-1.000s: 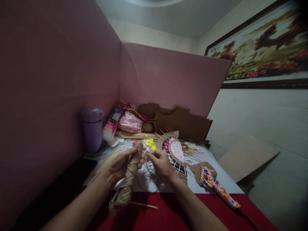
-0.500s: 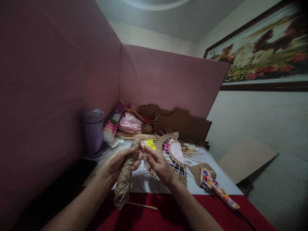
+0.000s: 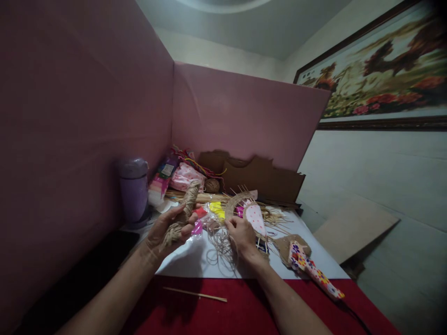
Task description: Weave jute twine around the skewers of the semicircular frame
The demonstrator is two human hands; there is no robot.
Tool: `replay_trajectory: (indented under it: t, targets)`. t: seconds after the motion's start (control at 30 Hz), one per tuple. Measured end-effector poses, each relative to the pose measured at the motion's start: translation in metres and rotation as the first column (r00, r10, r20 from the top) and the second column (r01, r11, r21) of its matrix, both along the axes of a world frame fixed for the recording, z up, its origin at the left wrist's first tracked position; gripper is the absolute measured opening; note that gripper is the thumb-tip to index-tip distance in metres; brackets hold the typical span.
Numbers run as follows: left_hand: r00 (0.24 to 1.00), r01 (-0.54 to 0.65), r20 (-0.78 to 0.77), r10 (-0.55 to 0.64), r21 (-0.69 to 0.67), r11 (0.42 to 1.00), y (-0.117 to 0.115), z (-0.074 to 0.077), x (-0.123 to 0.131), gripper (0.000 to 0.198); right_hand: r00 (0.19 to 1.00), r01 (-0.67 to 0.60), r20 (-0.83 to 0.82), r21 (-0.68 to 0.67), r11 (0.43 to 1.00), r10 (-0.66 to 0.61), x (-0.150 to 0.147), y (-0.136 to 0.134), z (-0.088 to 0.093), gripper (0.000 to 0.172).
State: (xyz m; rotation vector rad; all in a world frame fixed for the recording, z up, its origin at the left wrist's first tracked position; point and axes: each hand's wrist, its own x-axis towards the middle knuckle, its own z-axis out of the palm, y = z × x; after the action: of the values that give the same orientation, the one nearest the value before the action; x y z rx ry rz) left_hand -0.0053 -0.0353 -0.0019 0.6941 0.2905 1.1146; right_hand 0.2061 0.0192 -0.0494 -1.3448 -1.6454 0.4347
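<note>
My left hand (image 3: 165, 231) is wrapped round a long skein of tan jute twine (image 3: 184, 209), which points up and away from me. From the skein a loose tangle of twine (image 3: 220, 244) lies on the white sheet (image 3: 188, 260). My right hand (image 3: 241, 235) rests at the right edge of that tangle, fingers curled and pinched on the strand. Just right of it lies a woven twine piece on splayed sticks with a pink dotted insert (image 3: 254, 218).
Pink boards wall the left and back. A purple tumbler (image 3: 133, 188) stands at the left, with cloth, a twine ball (image 3: 211, 185), brown cardboard (image 3: 261, 177) and stick bundles behind. A flowered fabric piece (image 3: 312, 270) lies right; one stick (image 3: 195, 294) lies on the red cloth.
My left hand has lifted the skein up and to the left, away from the right hand. My right hand has dropped to the table, drawing twine out into a loose tangle.
</note>
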Motion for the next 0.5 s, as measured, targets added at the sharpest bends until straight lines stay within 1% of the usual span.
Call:
replay_trajectory:
  t: [0.07,0.1,0.13,0.17,0.2,0.23,0.27,0.3,0.33,0.37,0.4,0.43,0.47,0.5]
  targets:
    - [0.999,-0.031,-0.007,0.031,0.019,0.999,0.000,0.000,0.000,0.021,0.999,0.004,0.038,0.060,0.998,-0.006,0.000,-0.005,0.004,0.014]
    - [0.999,-0.033,-0.027,0.033,0.002,0.999,0.000,-0.001,0.002,0.020,0.999,-0.022,0.040,0.118,0.993,0.018,-0.002,-0.009,0.007,0.016]
    - [0.998,-0.022,-0.054,0.020,-0.031,0.999,0.000,-0.002,0.003,0.019,0.997,-0.074,0.024,0.183,0.980,0.071,-0.006,-0.014,0.010,0.020]
    - [0.997,-0.008,-0.076,0.003,-0.065,0.998,0.001,-0.004,0.005,0.018,0.987,-0.151,-0.014,0.224,0.963,0.158,-0.010,-0.019,0.013,0.024]
    - [0.996,0.003,-0.091,-0.011,-0.088,0.996,0.002,-0.006,0.006,0.017,0.959,-0.251,-0.078,0.222,0.942,0.274,-0.015,-0.024,0.015,0.028]
    - [0.995,0.006,-0.100,-0.016,-0.097,0.995,0.003,-0.008,0.008,0.017,0.898,-0.381,-0.165,0.169,0.909,0.407,-0.020,-0.029,0.016,0.033]
    - [0.994,0.003,-0.104,-0.012,-0.094,0.996,0.004,-0.010,0.009,0.016,0.808,-0.524,-0.269,0.079,0.848,0.525,-0.024,-0.033,0.017,0.040]
    - [0.994,-0.004,-0.107,-0.006,-0.086,0.996,0.005,-0.011,0.010,0.016,0.710,-0.648,-0.364,-0.004,0.761,0.603,-0.028,-0.035,0.016,0.047]
    - [0.994,-0.009,-0.110,0.001,-0.075,0.997,0.005,-0.012,0.010,0.016,0.633,-0.730,-0.439,-0.065,0.680,0.638,-0.030,-0.037,0.015,0.050]
    - [0.994,-0.014,-0.113,0.007,-0.067,0.998,0.005,-0.012,0.009,0.017,0.596,-0.766,-0.483,-0.104,0.635,0.641,-0.031,-0.037,0.013,0.047]
    - [0.993,-0.017,-0.117,0.009,-0.068,0.998,0.005,-0.012,0.009,0.017,0.598,-0.766,-0.498,-0.127,0.630,0.628,-0.031,-0.036,0.011,0.040]
    - [0.993,-0.024,-0.115,0.016,-0.068,0.997,0.005,-0.012,0.008,0.018,0.625,-0.743,-0.495,-0.138,0.655,0.604,-0.030,-0.034,0.009,0.034]
    - [0.993,-0.031,-0.112,0.023,-0.067,0.997,0.005,-0.011,0.007,0.018,0.662,-0.703,-0.485,-0.135,0.699,0.572,-0.028,-0.032,0.008,0.033]
    - [0.994,-0.038,-0.105,0.031,-0.061,0.997,0.004,-0.010,0.007,0.017,0.693,-0.660,-0.476,-0.118,0.742,0.541,-0.027,-0.030,0.008,0.035]
